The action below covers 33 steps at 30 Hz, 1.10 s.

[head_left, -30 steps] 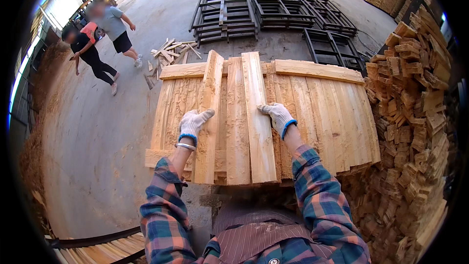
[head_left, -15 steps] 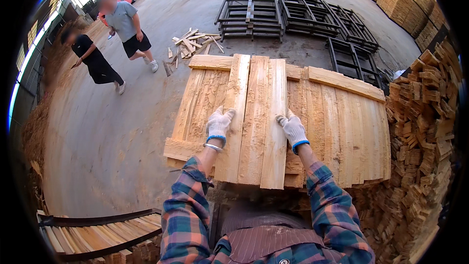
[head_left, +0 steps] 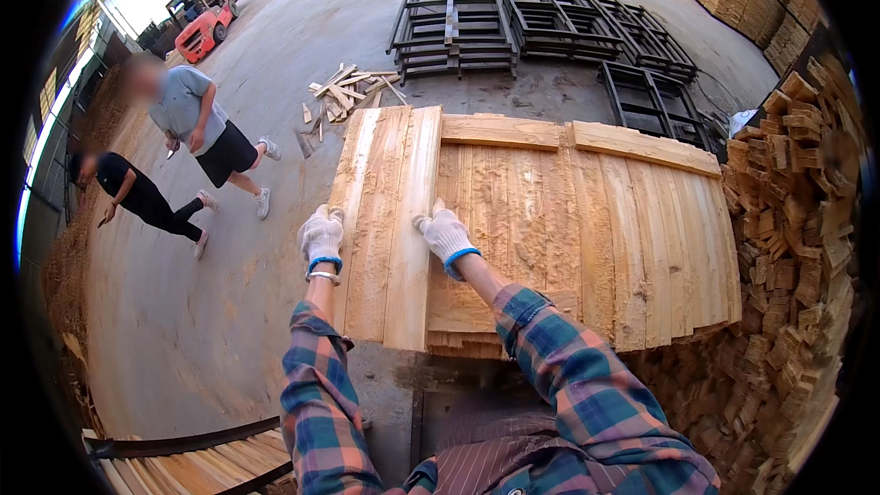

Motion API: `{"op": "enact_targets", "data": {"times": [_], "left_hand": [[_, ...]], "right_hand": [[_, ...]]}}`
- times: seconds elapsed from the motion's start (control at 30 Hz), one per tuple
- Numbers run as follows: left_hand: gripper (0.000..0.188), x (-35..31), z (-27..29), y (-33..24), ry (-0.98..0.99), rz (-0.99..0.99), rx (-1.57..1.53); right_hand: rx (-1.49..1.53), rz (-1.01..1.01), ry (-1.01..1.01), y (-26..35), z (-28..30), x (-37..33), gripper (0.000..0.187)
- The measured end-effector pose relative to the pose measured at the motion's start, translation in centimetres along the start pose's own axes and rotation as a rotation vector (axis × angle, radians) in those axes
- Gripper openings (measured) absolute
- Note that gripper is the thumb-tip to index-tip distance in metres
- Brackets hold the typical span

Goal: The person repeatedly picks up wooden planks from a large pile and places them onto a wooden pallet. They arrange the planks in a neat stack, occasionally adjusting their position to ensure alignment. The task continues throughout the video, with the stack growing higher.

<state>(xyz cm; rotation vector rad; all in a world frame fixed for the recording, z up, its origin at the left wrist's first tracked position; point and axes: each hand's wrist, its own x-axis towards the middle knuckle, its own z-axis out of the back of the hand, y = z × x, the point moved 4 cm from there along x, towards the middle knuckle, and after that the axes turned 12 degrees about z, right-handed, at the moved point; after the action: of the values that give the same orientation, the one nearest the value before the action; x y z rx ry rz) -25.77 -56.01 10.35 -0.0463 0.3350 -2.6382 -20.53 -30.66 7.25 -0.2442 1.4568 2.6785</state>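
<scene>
Several pale, rough wooden boards [head_left: 392, 211] lie side by side on the left part of a waist-high stack of boards [head_left: 587, 220]. My left hand [head_left: 321, 236], in a white knit glove with a blue cuff, grips the outer left edge of this group. Against its right edge presses my right hand [head_left: 445, 233], gloved alike, so the boards are squeezed between the two. A cross strip [head_left: 500, 132] shows beyond them along the far side of the stack, and a second strip [head_left: 642, 147] continues to its right.
Wood offcuts [head_left: 797, 220] are piled high close on the right. Black metal frames [head_left: 458, 23] and scrap sticks [head_left: 348, 92] lie beyond the stack. Two people [head_left: 197, 110] walk at the left, a red forklift [head_left: 206, 27] behind them. A black-framed rack of boards [head_left: 202, 463] is at lower left.
Both hands have shifted the group of boards left, from the middle of the stack to its left end, uncovering boards beneath. The two people have moved left and nearer.
</scene>
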Motion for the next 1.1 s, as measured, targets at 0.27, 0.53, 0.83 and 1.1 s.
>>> {"op": "enact_targets", "data": {"times": [0.27,0.53,0.83,1.1], "left_hand": [[0.044,0.8,-0.9,1.4,0.008,0.044,-0.251],[0.078,-1.4,2.4,3.0,-0.054,0.049,-0.198],[0.088,-1.1,0.4,1.3,0.099,0.057,-0.149],[0.084,-0.3,0.4,1.2,0.053,0.006,-0.129]], "right_hand": [[0.028,0.079,0.243,0.9,0.6,-4.0,0.100],[0.054,0.120,0.183,2.3,-1.1,-3.8,0.092],[-0.041,0.155,0.193,-0.3,-0.5,-3.6,0.076],[-0.034,0.147,0.202,-0.2,-1.1,-3.1,0.086]]}}
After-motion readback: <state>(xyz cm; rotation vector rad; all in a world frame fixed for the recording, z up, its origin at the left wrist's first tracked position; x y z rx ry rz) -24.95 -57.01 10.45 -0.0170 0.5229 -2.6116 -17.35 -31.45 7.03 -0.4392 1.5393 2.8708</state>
